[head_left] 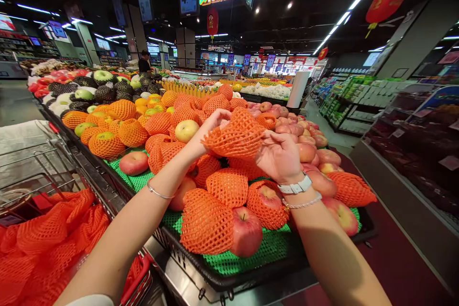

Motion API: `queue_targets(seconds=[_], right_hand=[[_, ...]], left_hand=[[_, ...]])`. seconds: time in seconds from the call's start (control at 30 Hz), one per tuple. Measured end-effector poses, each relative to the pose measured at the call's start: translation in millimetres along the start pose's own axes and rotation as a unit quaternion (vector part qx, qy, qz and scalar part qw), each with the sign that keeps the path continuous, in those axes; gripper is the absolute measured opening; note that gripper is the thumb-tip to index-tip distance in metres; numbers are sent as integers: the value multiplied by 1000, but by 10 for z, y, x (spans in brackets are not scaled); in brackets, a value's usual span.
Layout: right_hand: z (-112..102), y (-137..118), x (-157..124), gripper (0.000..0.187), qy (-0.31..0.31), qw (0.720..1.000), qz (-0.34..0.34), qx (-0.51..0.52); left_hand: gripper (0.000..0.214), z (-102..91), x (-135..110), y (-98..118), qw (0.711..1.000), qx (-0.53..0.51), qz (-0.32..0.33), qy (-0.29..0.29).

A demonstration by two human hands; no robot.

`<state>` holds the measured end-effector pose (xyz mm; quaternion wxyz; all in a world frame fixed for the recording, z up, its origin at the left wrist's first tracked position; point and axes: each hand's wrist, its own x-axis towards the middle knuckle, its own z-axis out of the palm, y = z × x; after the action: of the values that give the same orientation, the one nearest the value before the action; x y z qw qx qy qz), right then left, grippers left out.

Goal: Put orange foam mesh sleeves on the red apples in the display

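Above the apple display I hold an orange foam fruit net [236, 136] between my hands. My left hand [219, 122] grips its far left side, the fingers partly hidden behind the mesh. At the other end, my right hand [281, 155] is closed around the net's right edge, palm turned up. Whether a fruit sits inside this net cannot be made out. Below lie several apples in similar nets, such as a netted apple [207, 222], and a bare red apple [246, 232] leaning against it. A yellowish apple [187, 130] rests just left of my left hand.
A black crate edge [215, 279] with green matting [251, 256] borders the fruit in front. At left stands a shopping cart [138, 279] heaped with loose orange nets [46, 239]. Bare apples [306, 153] pile up on the right, beyond which runs an aisle [335, 138].
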<state>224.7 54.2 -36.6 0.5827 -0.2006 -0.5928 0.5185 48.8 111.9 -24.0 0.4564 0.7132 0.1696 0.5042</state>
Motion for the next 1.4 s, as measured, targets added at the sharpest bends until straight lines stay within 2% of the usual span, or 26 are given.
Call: queue_targets(seconds=[0.07, 0.13, 0.2, 0.33, 0.4, 0.47, 0.53, 0.6, 0.67, 0.73, 0.83, 0.93, 1.0, 1.13, 1.23, 1.33, 1.4], right_hand=[[-8, 49, 2, 12, -34, 993, -8, -111], [-4, 113, 3, 7, -52, 967, -33, -248], [16, 182, 6, 13, -43, 946, -68, -313], [51, 249, 37, 44, 26, 963, -126, -237], [27, 233, 54, 48, 67, 966, -141, -205], [-31, 214, 59, 45, 84, 969, -132, -191], [-104, 215, 51, 36, 82, 969, -112, -204], [-161, 240, 40, 25, 83, 965, -103, -226], [-177, 267, 30, 20, 85, 963, -107, -230], [-148, 272, 20, 15, 82, 965, -112, -222], [-52, 218, 0, 16, 90, 966, -128, -208], [39, 133, -15, 21, 119, 960, -147, -206], [66, 93, -11, 21, 114, 963, -133, -206], [27, 92, 22, 37, 71, 977, -87, -181], [-9, 115, 35, 50, 51, 986, -62, -149], [21, 108, 26, 54, 44, 987, -56, -145], [62, 95, 20, 50, 60, 984, -67, -153]], left_hand=[[36, 60, -29, -9, 1000, 16, -10, -16], [29, 99, -53, -1, 998, 57, -6, -19], [22, 107, -61, 10, 993, 118, -11, -11], [22, 60, -40, 30, 977, 204, -4, 57], [21, 34, -40, 63, 973, 196, 59, 105], [21, 13, -58, 123, 968, 173, 135, 123], [25, -9, -93, 209, 967, 178, 168, 67], [29, -43, -133, 310, 959, 230, 161, -20], [29, -99, -169, 408, 932, 320, 157, -72], [32, -173, -194, 487, 901, 394, 157, -93], [41, -265, -217, 535, 884, 431, 95, -153], [36, -244, -220, 494, 876, 430, 25, -218], [27, -173, -212, 442, 872, 439, 52, -209], [13, -46, -201, 368, 859, 456, 208, -102], [9, -23, -225, 358, 880, 407, 238, -63], [13, -28, -253, 372, 920, 336, 196, -51], [20, -32, -256, 386, 937, 305, 150, -76]])
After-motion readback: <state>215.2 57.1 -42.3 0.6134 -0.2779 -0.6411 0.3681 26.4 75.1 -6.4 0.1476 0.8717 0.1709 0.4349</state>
